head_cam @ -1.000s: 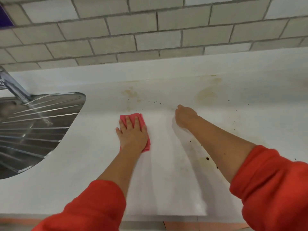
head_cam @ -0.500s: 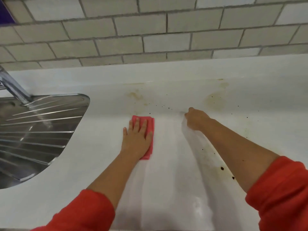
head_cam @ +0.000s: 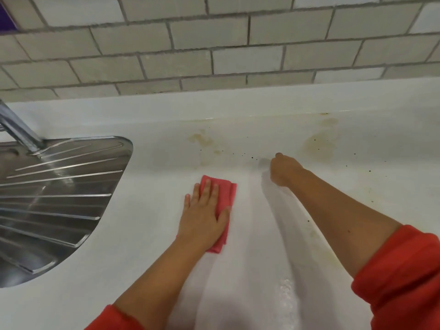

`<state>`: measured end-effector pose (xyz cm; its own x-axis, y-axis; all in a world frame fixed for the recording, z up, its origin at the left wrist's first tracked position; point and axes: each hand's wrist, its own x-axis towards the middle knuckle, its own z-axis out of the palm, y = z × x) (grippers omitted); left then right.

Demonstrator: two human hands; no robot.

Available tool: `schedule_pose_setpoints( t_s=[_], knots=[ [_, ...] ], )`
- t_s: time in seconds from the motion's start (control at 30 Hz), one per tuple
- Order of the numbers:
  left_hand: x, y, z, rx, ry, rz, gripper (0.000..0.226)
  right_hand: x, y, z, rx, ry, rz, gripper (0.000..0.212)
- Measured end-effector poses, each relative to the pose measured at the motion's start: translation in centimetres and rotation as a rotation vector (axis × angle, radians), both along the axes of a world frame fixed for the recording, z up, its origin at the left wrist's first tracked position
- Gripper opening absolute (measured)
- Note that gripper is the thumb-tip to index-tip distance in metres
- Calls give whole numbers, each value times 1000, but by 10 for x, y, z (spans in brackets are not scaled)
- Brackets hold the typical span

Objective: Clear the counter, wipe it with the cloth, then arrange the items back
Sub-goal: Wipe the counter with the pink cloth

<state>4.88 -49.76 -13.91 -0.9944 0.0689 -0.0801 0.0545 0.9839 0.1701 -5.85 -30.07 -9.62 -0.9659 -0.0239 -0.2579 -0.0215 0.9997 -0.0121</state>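
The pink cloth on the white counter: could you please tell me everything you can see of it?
The pink folded cloth looks like soft fabric, folded into a layered oblong whose edges show at its near end. It lies flat on the white counter, right of the steel draining board. The left hand presses on it, palm down with fingers spread, covering much of it. The yellowish stains lie beyond it.

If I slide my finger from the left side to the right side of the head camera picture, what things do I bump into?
Faucet → metal draining board → left hand pressing flat on the pink cloth → right hand closed, touching the counter → yellowish stain → red sleeve.
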Motion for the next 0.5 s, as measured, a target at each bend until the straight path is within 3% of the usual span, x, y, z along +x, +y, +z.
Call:
schedule_pose_setpoints(
  t_s=[0.23,0.37,0.5],
  knots=[
    [-90,-19,4,-14,-24,380,64,3,-2,-3,27,5,-7,34],
    [-101,13,5,-16,-20,210,60,3,-6,-5,40,-2,-20,35],
    [-56,21,-1,10,45,-37,59,-5,-1,0,58,-17,19,34]
  ],
)
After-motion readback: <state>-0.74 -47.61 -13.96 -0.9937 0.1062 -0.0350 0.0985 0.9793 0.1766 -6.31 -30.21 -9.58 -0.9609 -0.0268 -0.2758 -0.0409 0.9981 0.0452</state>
